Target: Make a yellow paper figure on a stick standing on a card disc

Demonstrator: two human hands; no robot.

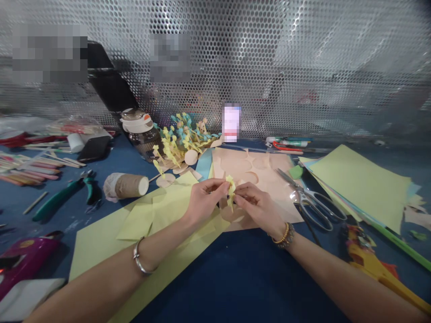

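Yellow paper strip [230,189]: small, narrow, frilled or curled along its length | pose: roughly upright, lower end hanging free | held off the table, pinched between fingertips of left hand [206,197] and right hand [258,205] | partly hidden by fingers, fine shape unclear

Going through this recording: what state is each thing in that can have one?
Left hand: pinching
Right hand: fingertips at the yellow piece, grip unclear
Yellow paper piece: held up, bent
Pink paper: flat, holes cut out
Scissors: lying, blades apparently closed
Pliers: lying, handles spread
Bottle: standing, lid on
Brown roll: on its side
Phone: upright, screen lit
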